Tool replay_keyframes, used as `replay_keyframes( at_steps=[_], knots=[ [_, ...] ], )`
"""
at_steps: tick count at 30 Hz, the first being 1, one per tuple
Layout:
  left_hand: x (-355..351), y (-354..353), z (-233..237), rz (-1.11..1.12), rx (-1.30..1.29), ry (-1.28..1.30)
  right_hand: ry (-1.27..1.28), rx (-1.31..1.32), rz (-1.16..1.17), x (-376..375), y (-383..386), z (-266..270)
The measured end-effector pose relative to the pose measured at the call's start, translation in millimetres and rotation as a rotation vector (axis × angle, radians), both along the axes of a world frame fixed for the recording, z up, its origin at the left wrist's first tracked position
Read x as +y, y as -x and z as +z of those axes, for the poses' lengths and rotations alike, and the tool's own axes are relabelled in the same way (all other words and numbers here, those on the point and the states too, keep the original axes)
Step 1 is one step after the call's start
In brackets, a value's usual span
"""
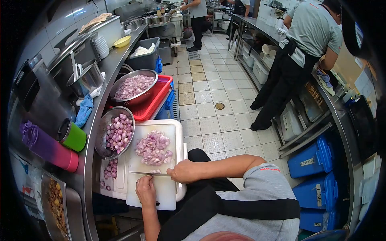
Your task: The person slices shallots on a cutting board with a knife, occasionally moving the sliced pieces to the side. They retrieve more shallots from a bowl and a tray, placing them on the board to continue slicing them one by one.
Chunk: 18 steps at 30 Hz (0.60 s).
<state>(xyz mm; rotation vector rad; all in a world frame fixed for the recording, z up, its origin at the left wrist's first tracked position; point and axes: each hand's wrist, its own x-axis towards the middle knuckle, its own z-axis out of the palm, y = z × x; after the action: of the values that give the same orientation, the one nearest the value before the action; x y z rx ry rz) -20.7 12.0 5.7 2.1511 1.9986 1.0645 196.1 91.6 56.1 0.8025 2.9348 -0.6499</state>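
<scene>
My right hand point(184, 172) is wrapped round the handle of a knife point(146, 173), its blade pointing left across a white cutting board point(136, 200). Just on the near side of the blade, my left hand point(146, 191) has its fingers curled down on the board. What those fingertips hold, if anything, is hidden. Small cut pieces lie against the blade's far side, and beyond them a pile of chopped shallots point(153, 148) covers the board. A colander point(101, 149) of whole peeled shallots point(120, 132) tilts at the left, with more loose shallots point(110, 169) below it.
The board rests on a white container lid point(179, 132). Behind it, a bowl point(152, 77) of cut shallots sits on a red basket point(165, 85). A steel counter point(89, 152) on the left carries a purple-pink bottle point(52, 150) and green tumbler point(75, 136). A co-worker point(309, 36) stands at right.
</scene>
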Motion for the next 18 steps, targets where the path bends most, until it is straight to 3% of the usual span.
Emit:
replay_keyframes(
  at_steps=[3,7,10,18],
  knots=[
    [1.5,0.8,-1.8,0.007,-0.002,-0.012,0.086,-0.085,-0.012,-3.3,-5.4,17.3],
    [0.8,-1.2,0.5,0.003,-0.009,-0.038,0.06,-0.007,-0.038,0.1,14.0,-26.3],
    [0.6,-2.3,0.3,0.004,-0.017,-0.054,0.032,0.07,-0.058,2.6,19.2,-29.8],
    [0.6,-0.1,-4.3,0.005,-0.002,-0.045,0.039,0.009,-0.014,-6.3,0.1,-6.0]
  ],
)
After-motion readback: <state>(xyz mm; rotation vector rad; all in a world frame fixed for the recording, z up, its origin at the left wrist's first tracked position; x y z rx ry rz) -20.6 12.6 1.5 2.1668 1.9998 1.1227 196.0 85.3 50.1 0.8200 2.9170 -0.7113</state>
